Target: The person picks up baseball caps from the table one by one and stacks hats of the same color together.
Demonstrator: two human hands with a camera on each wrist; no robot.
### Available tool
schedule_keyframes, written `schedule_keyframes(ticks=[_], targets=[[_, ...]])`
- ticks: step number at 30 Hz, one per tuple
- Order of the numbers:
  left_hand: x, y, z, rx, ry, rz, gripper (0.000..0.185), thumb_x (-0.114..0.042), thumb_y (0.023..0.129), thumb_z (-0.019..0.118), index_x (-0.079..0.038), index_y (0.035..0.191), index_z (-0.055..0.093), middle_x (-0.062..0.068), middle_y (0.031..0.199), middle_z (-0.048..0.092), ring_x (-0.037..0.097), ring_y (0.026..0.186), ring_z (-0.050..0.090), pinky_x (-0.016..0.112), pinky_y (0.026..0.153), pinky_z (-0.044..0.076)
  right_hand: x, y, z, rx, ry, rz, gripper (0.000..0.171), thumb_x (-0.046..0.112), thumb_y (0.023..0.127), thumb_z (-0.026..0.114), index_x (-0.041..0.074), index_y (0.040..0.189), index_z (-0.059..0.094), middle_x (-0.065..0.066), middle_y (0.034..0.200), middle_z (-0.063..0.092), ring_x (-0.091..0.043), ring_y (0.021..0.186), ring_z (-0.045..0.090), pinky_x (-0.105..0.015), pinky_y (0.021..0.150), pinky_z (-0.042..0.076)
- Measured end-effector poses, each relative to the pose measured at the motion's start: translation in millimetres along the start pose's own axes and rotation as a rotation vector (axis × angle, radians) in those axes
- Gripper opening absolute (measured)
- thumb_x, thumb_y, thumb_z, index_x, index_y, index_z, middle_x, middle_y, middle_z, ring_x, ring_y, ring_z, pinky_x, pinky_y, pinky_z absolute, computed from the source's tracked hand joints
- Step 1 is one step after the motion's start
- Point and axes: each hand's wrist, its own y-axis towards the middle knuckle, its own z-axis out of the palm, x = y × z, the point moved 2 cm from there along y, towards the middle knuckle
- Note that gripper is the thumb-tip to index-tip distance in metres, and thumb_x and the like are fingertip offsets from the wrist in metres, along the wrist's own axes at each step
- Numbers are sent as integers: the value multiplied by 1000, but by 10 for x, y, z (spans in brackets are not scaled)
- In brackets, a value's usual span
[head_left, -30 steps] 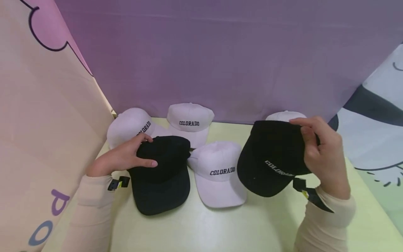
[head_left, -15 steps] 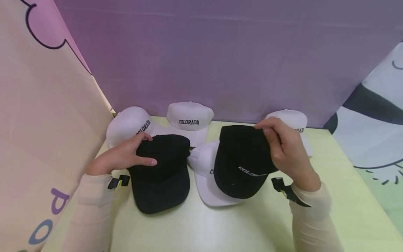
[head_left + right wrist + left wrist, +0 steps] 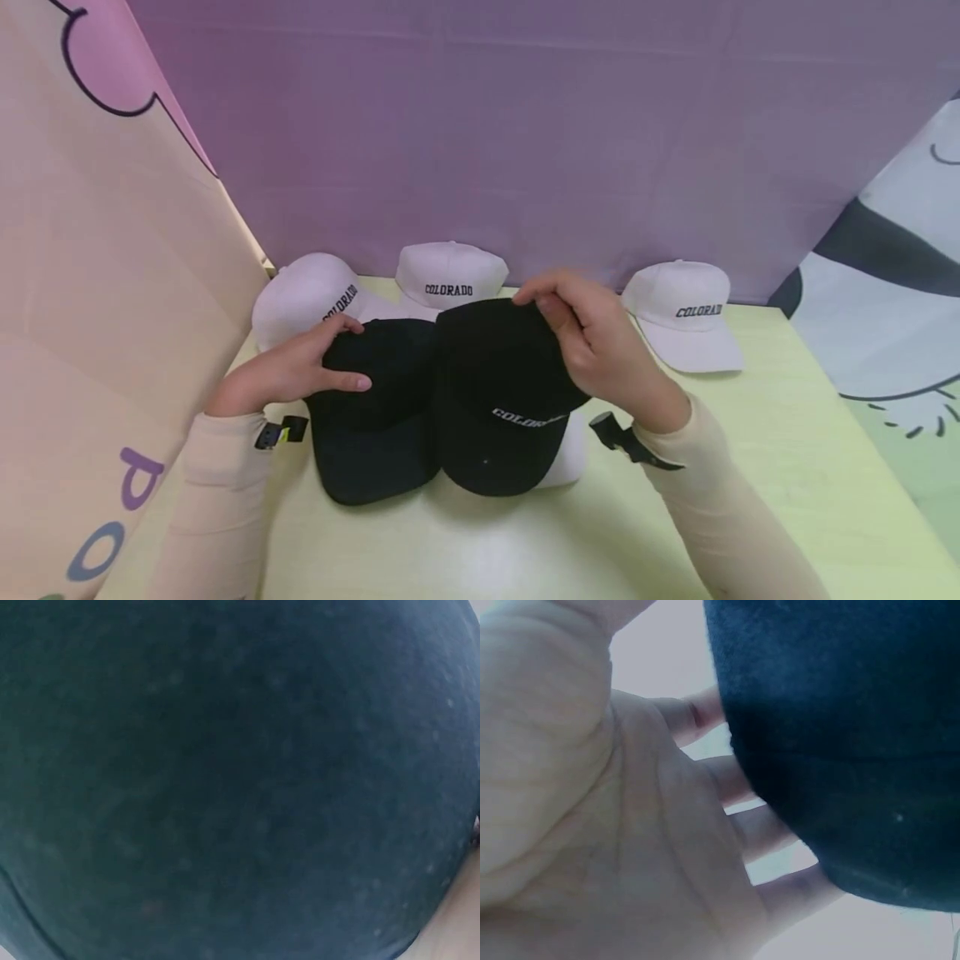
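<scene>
A black baseball cap [image 3: 375,458] is at the left, brim toward me. My left hand [image 3: 285,375] holds it by the side of its crown, thumb on top; in the left wrist view the fingers [image 3: 761,829] pass behind the dark fabric. My right hand [image 3: 607,350] grips the crown of a second black cap [image 3: 498,358] with COLORADO lettering, tilted brim down. That second cap overlaps the first one's right side. In the right wrist view its dark crown [image 3: 240,780] fills nearly everything. Behind it, a white cap [image 3: 566,458] is mostly hidden, only its brim showing.
White COLORADO caps stand along the back: one at left [image 3: 300,300], one in the middle [image 3: 450,271] and one at right [image 3: 682,308]. The pale yellow table [image 3: 780,450] meets a purple backdrop [image 3: 480,142]. A printed panel [image 3: 112,292] rises along the left side.
My right hand has carried its black cap leftward, past the front white cap to the other black cap. The right rear white cap has come into full view. My left hand stays put.
</scene>
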Motion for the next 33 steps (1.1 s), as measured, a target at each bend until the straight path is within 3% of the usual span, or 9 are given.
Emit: schedule_keyframes(ticks=[7,11,17,22,24,26,30,33], targets=[[19,-37,-31,-7,14,-3,71,-41,87,82,-5,138,46,23,145,51,40,135,48,56,110,40,98,197,322,89,91,7,17,-6,103,50,0,105,66,-10,100,70,-20,94,65,-29,89,52],[32,-59,-43,-18,16,4,65,-39,91,78,-6,137,48,23,144,52,39,135,50,55,109,41,145,290,470,131,152,28,18,-3,104,48,2,104,66,-8,99,70,-16,92,63,-30,87,52],[10,-86,-78,-55,17,71,40,-23,100,67,-5,133,53,17,136,60,38,130,56,54,106,45,202,418,631,157,225,35,20,-2,105,46,3,103,65,-7,101,68,-15,95,61,-30,89,51],[-34,-140,-148,-80,-7,109,31,-7,102,53,-3,133,54,19,133,62,41,124,60,57,103,48,236,497,754,186,265,24,19,-1,105,46,2,103,65,-7,101,68,-14,97,61,-29,92,51],[-35,-167,-186,-96,-20,103,31,-6,103,48,-3,133,56,17,132,63,38,121,62,50,102,51,243,522,800,197,277,21,19,-1,106,46,2,103,64,-8,101,68,-15,97,62,-28,93,52],[-29,-191,-227,-120,-33,93,28,-10,107,46,-6,131,60,14,129,65,28,118,61,35,100,51,243,542,846,207,284,21,19,0,106,46,1,103,64,-8,101,68,-15,97,62,-27,94,52],[-31,-231,-291,-160,-111,100,33,-24,112,42,-6,127,65,9,121,65,8,108,58,11,93,44,232,578,945,234,287,27,19,0,106,45,1,104,64,-8,102,68,-15,99,62,-25,96,51],[-65,-260,-310,-162,-178,122,37,-24,113,39,-2,126,66,9,120,66,2,106,59,11,93,46,211,591,1031,266,287,45,19,1,106,45,2,106,64,-8,104,68,-15,101,62,-23,98,50]])
